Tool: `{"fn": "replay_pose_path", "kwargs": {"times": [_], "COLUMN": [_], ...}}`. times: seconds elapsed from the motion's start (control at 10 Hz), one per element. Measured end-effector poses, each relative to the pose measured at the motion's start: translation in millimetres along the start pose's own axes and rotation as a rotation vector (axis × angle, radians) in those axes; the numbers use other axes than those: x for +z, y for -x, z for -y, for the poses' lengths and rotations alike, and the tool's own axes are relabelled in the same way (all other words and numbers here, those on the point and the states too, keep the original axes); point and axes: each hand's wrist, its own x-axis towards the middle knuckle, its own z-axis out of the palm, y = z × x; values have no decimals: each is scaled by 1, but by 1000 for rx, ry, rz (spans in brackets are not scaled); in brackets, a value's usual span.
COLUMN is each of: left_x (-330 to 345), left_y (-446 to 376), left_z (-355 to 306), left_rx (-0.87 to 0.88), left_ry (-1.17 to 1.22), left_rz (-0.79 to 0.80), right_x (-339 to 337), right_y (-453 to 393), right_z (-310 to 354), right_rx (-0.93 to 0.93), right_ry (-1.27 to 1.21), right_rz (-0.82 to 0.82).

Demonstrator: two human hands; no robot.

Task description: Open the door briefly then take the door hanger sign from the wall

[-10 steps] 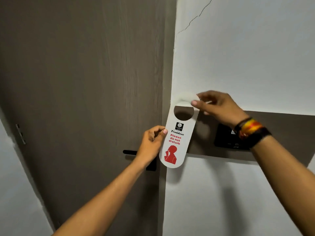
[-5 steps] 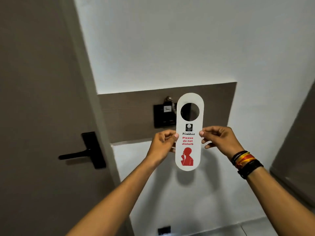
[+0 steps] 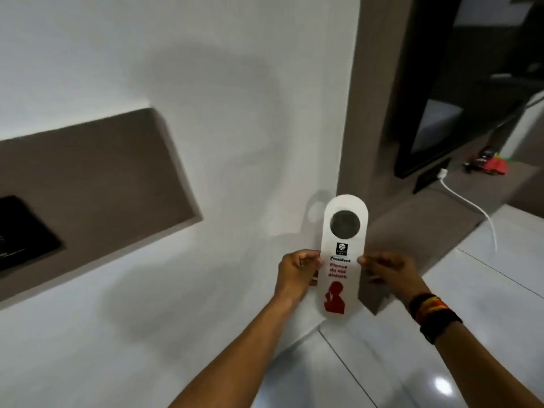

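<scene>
A white door hanger sign (image 3: pixel 343 248) with a round hole, red "Please do not disturb" lettering and a red figure is held upright in front of me, off the wall. My left hand (image 3: pixel 295 273) pinches its left edge at mid-height. My right hand (image 3: pixel 388 270), with dark and coloured bands on the wrist, pinches the right edge opposite. The door is out of view.
White wall (image 3: pixel 206 98) fills the left, with a brown panel (image 3: pixel 97 172) carrying a black card holder (image 3: pixel 23 231). A brown pillar (image 3: pixel 371 128) stands behind the sign. Right of it are a dark screen (image 3: pixel 435 134), a white cable (image 3: pixel 471 204) and glossy floor tiles (image 3: pixel 441 363).
The sign came off the wall holder, both hands took it by its sides, and my view has swung right, away from the door and towards the room.
</scene>
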Motion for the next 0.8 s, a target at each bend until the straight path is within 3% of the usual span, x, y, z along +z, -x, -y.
{"fn": "replay_pose_path", "kwargs": {"times": [0.3,0.6,0.7,0.8], "left_x": [166,220,223,218], "left_y": [-92,-175,-178,-171], "left_z": [43,78,86,95], "left_rx": [-143,-208,-137,128], "left_ry": [-128,-271,-408,-560], "left_rz": [42,136,156,55], "right_x": [-94,-102,-101,-86], "right_y": [-118,-215,-220,-205], "right_z": [-103,-144,-146,-143], "right_rx": [287,445,412,169], "right_ry": [22,29,196,565], "right_rz": [-200,-318,-337,-399]}}
